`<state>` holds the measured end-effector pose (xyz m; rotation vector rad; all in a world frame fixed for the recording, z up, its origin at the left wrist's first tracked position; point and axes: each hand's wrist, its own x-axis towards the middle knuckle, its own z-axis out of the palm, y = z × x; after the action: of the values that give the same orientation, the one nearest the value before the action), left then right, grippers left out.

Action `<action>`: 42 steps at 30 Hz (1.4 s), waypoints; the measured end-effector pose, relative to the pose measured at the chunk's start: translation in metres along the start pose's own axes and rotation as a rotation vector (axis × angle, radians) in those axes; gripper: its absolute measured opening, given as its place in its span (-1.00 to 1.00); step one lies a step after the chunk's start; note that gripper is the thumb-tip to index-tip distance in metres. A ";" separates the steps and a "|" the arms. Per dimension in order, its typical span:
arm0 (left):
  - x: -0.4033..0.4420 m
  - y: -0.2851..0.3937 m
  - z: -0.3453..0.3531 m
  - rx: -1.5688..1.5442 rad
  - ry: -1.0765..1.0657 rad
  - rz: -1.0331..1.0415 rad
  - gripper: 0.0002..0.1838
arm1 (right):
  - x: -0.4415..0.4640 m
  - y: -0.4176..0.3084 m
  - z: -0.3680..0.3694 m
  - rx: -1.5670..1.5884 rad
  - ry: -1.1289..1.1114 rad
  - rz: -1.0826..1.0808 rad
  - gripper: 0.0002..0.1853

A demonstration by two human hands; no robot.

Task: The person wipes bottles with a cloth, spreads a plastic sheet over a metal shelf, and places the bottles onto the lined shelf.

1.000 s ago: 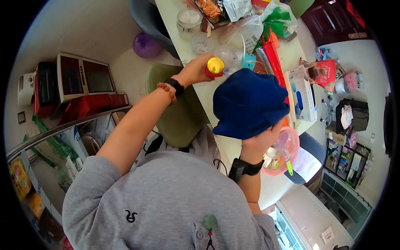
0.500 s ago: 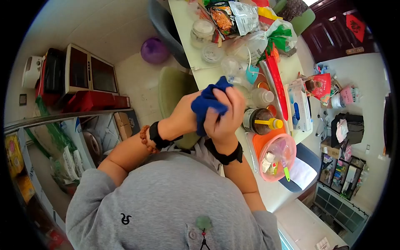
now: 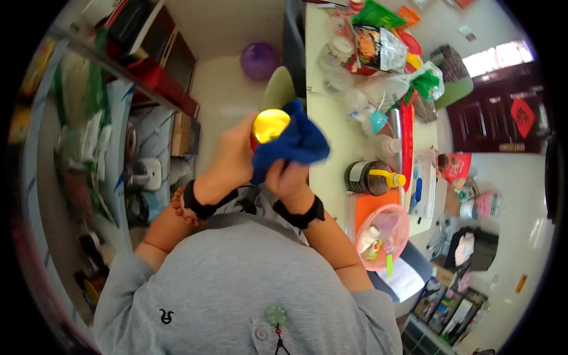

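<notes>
My left hand [image 3: 228, 155] is closed around a round container [image 3: 271, 125] with a shiny yellow end and a bit of red at its side. The lower part of the container is hidden by the fingers. A dark blue cloth [image 3: 296, 142] is gripped in my right hand [image 3: 288, 180] and hangs against the right side of the container. Both hands are up in front of my chest, left of the table [image 3: 325, 160].
A dark bottle with a yellow cap [image 3: 373, 177] stands on the table, near a pink basket [image 3: 399, 222] on an orange board [image 3: 370, 204]. Farther back are clear jars [image 3: 338, 50] and food packets [image 3: 378, 47]. A green chair [image 3: 278, 89] and purple ball [image 3: 260, 61] are beyond my hands.
The cloth has come off the container's end and shifted to its right, so the yellow end now shows. The view has turned, and my hands are slightly farther from the table.
</notes>
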<state>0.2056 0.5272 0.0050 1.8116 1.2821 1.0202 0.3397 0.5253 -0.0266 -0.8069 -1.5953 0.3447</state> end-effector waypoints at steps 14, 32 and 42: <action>-0.178 0.030 -0.055 0.169 0.312 -0.209 -0.38 | -0.083 -0.106 0.042 0.563 -0.450 0.237 -0.61; -0.416 0.036 -0.153 0.141 0.572 -0.410 -0.37 | -0.176 -0.276 0.154 0.819 -0.896 0.251 -0.52; -0.458 0.116 -0.166 0.350 0.801 -0.138 -0.31 | -0.255 -0.253 0.180 1.004 -1.008 0.489 -0.57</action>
<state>0.0131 0.0722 0.0855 1.5535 2.1357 1.6014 0.0922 0.2151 -0.0920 -0.1654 -1.7365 1.9558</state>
